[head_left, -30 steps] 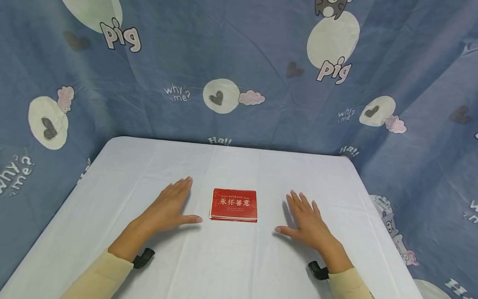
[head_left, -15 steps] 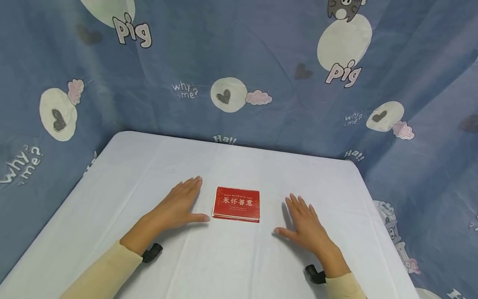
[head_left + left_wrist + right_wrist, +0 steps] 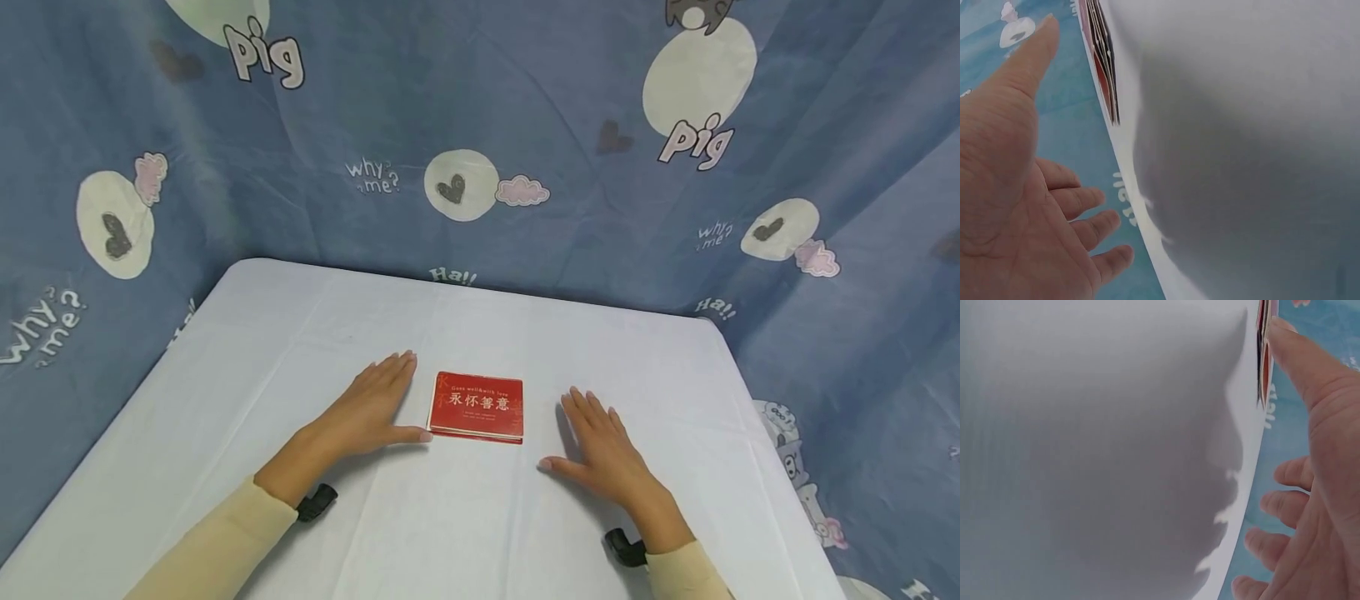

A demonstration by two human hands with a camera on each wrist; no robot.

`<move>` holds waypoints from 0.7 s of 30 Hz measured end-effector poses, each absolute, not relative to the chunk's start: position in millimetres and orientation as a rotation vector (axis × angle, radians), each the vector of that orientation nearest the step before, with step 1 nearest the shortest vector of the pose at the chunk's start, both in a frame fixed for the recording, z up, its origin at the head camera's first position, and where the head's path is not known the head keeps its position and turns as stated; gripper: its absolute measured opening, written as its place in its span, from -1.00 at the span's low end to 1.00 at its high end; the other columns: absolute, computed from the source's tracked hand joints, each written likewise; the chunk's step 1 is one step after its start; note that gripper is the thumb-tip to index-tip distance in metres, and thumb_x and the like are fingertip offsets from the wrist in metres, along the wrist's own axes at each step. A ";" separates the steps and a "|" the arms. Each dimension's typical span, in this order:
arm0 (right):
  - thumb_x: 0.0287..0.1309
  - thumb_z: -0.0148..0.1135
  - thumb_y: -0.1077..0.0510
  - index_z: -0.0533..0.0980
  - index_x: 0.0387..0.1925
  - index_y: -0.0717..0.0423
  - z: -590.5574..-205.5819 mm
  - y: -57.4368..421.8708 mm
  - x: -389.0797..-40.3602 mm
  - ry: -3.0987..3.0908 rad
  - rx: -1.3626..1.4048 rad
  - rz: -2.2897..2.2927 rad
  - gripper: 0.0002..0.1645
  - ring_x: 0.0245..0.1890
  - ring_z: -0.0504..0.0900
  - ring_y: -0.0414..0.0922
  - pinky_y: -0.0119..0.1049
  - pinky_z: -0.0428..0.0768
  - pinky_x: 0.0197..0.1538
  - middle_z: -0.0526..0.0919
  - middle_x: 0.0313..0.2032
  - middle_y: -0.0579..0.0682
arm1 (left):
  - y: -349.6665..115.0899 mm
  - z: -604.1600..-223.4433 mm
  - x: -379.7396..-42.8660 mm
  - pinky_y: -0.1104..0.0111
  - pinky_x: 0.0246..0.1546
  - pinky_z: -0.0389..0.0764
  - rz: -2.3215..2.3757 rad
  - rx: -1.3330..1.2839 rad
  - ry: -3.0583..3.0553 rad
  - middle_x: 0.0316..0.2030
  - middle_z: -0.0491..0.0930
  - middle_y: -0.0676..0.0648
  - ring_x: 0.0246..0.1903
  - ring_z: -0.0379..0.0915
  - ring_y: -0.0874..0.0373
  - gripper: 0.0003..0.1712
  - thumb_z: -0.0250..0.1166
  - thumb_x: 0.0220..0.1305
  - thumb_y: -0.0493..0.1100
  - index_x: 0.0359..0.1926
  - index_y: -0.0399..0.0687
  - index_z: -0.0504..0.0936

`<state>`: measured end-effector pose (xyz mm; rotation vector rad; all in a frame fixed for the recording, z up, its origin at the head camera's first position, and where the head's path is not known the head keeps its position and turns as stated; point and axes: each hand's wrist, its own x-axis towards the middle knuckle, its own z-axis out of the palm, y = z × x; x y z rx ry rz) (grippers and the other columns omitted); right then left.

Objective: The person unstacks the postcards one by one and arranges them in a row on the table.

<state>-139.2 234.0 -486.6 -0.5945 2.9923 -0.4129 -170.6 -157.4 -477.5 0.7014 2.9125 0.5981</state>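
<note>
A small red booklet (image 3: pixel 477 407) with white lettering on its cover lies flat near the middle of the white table. To its left is my left hand (image 3: pixel 366 410), fingers straight and thumb spread, the thumb tip right at the booklet's near left corner. My right hand (image 3: pixel 606 454) hovers to the right with a gap between it and the booklet, its fingers extended and thumb pointing inward. Both palms face the booklet and hold nothing. Edge-on in the left wrist view, the booklet (image 3: pixel 1105 69) shows several loosely stacked layers; the right wrist view also catches its side (image 3: pixel 1264 359).
A white cloth covers the table (image 3: pixel 420 533). Behind and around it hangs a blue curtain (image 3: pixel 337 108) printed with hearts, clouds and words. Each wrist carries a black camera mount, the left mount (image 3: pixel 318 502) and the right mount (image 3: pixel 625 548).
My left hand has moved rightward, up close to the booklet. My right hand has drifted slightly left, toward it. The booklet stays on the table while the head view has shifted a little.
</note>
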 end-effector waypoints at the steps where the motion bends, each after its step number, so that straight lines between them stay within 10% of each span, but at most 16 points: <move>1: 0.12 0.46 -0.41 0.13 0.62 0.20 -486.2 232.6 -139.1 2.983 -0.594 -0.421 0.30 0.62 -0.01 0.19 0.27 -0.05 0.57 0.10 0.61 0.17 | -157.4 -478.0 -170.6 -0.17 0.55 -0.02 0.601 0.706 2.914 0.62 0.00 -0.31 0.59 -0.11 -0.26 0.44 0.53 0.08 0.41 0.61 -0.40 0.02; 21: 0.16 0.48 -0.32 0.09 0.65 0.12 -481.7 204.6 -141.8 2.923 -0.659 -0.420 0.26 0.63 -0.05 0.14 0.25 -0.05 0.57 0.05 0.64 0.10 | -146.6 -480.1 -171.0 -0.13 0.55 0.02 0.606 0.755 2.859 0.62 0.00 -0.29 0.60 -0.12 -0.26 0.36 0.54 0.17 0.29 0.63 -0.37 -0.02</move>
